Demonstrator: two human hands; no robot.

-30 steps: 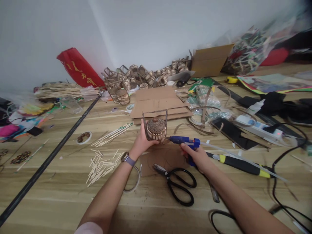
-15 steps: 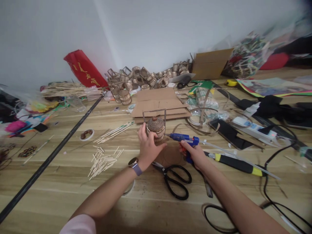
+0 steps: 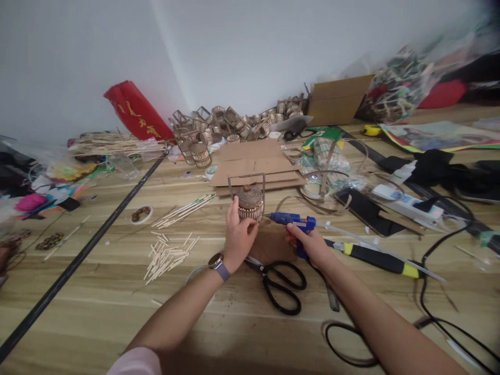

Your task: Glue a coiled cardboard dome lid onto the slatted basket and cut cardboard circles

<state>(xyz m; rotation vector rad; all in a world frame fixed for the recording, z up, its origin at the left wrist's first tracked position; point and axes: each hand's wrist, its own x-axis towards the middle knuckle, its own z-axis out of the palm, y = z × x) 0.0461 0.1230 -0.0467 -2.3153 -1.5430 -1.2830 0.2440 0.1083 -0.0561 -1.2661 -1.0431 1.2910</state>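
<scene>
A small lidded basket (image 3: 250, 204) with an upright square handle and a round knob on its lid stands in front of me. My left hand (image 3: 239, 233) is closed around its near left side, with the thumb bent in at the lower front. My right hand (image 3: 308, 244) grips a blue glue gun (image 3: 291, 220), a clear glue stick (image 3: 351, 238) poking out of its back. The gun's nozzle points left, close to the basket's right side; whether it touches, I cannot tell. Black-handled scissors (image 3: 284, 284) lie just below my hands.
Short sticks (image 3: 166, 260) are scattered at left, near longer sticks (image 3: 183, 211) and a dish of brown beads (image 3: 141, 214). Cardboard sheets (image 3: 250, 161) lie behind the basket, with several similar baskets (image 3: 234, 122) beyond. A yellow-black cutter (image 3: 378, 259), power strip (image 3: 406, 203) and black cable (image 3: 425, 291) occupy the right.
My left thumb, stretched out to the right before, has drawn in against the basket's lower front. The glue gun has shifted slightly left and stays beside the basket.
</scene>
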